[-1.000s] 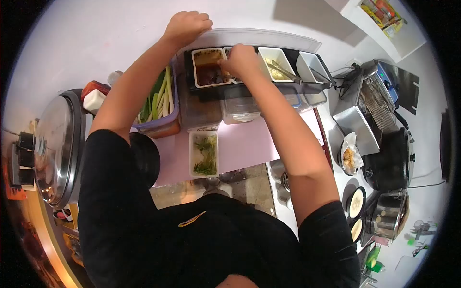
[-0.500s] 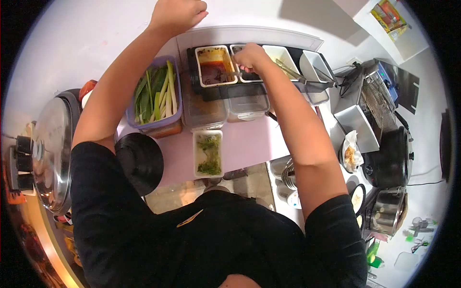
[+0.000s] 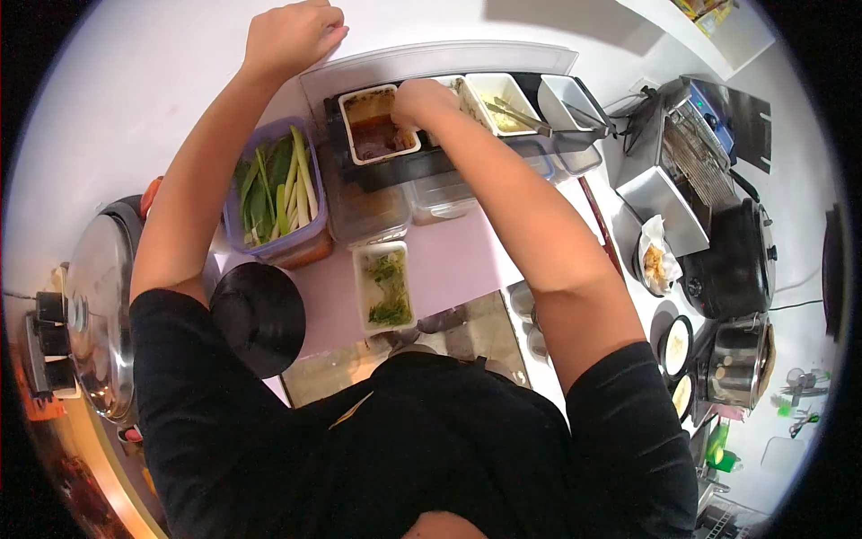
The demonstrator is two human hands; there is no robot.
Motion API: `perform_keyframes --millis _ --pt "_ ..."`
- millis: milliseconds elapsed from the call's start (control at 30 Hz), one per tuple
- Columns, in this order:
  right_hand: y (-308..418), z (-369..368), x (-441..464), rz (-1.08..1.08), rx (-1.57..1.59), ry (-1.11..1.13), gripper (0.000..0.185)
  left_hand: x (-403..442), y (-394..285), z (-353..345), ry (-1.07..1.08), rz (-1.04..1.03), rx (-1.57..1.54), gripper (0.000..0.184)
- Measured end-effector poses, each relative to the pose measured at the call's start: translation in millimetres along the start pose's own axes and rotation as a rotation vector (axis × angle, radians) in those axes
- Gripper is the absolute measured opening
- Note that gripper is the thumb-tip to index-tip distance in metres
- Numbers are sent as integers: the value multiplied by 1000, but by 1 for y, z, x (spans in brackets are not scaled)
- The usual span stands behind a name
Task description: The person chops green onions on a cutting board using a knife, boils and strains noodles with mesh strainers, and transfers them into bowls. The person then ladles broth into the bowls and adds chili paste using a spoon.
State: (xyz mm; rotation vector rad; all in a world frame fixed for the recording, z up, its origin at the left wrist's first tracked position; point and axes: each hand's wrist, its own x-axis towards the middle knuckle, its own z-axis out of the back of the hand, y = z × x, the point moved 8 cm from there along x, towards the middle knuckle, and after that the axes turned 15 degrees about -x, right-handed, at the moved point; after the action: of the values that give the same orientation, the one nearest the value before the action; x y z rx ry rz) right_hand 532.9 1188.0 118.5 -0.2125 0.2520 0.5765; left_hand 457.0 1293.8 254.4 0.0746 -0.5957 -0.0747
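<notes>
My left hand [image 3: 296,38] is raised at the far left, above the clear raised lid [image 3: 440,52]. Its fingers are curled closed, and whatever they may hold is hidden. Over the black condiment holder [image 3: 400,162], my right hand [image 3: 424,104] is closed at the right edge of a white tub of dark red sauce [image 3: 382,137]. Its fingertips point down and cannot be seen. The hand partly covers the second tub. Farther right stand a tub of pale chopped food [image 3: 494,94] with a metal utensil [image 3: 518,117] and another white tub [image 3: 564,97].
A purple tub of green stalks [image 3: 232,207] stands left. A small white tub of herbs [image 3: 386,325] sits near my body, beside a black bowl [image 3: 259,319]. A large metal lid [image 3: 103,305] is far left; a fryer [image 3: 664,180] and black pot [image 3: 732,260] stand right.
My right hand has moved left, from the second tub to the sauce tub's edge. The dark utensil seen by it is now hidden. My left hand has shifted left; the view has moved slightly.
</notes>
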Motion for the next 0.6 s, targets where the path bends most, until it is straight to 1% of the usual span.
perform_keyframes --millis 33,100,133,200,233,300,333,367,433,467,500,533,567,600 --pt "-2 2 1 -13 17 -40 31 1 -1 6 -1 6 4 22" --pt "-3 6 4 -15 30 -84 31 1 3 27 -115 57 -151 23" --pt "-7 10 3 -40 78 -115 30 -1 0 35 -118 63 -145 23" --pt "-12 19 2 -56 134 -179 28 -12 6 63 -350 205 -279 24" --pt "-15 24 1 -56 135 -181 28 -11 8 66 -351 203 -277 24" --pt "-18 33 -4 0 174 -220 29 -26 46 61 -491 483 -830 24" --pt "-20 39 -5 30 138 -296 29 -40 57 57 -505 536 -877 22" --pt "-24 42 -10 19 142 -297 29 -55 56 54 -517 587 -928 23" --pt "-34 58 -24 9 224 -401 29 -84 36 47 -710 643 -1319 25" --pt "-36 64 -33 68 221 -448 28 -98 16 46 -746 663 -1378 27" --pt "-40 68 -40 109 211 -495 31 -111 -5 41 -770 678 -1455 29" --pt "-31 71 -43 303 14 -763 29 -121 -19 24 -656 676 -1425 39" --pt "-36 74 -67 299 -77 -906 27 -132 -34 -1 -563 741 -1643 42" --pt "-72 74 -100 101 389 -802 26 -145 -47 -28 -531 770 -1951 42"
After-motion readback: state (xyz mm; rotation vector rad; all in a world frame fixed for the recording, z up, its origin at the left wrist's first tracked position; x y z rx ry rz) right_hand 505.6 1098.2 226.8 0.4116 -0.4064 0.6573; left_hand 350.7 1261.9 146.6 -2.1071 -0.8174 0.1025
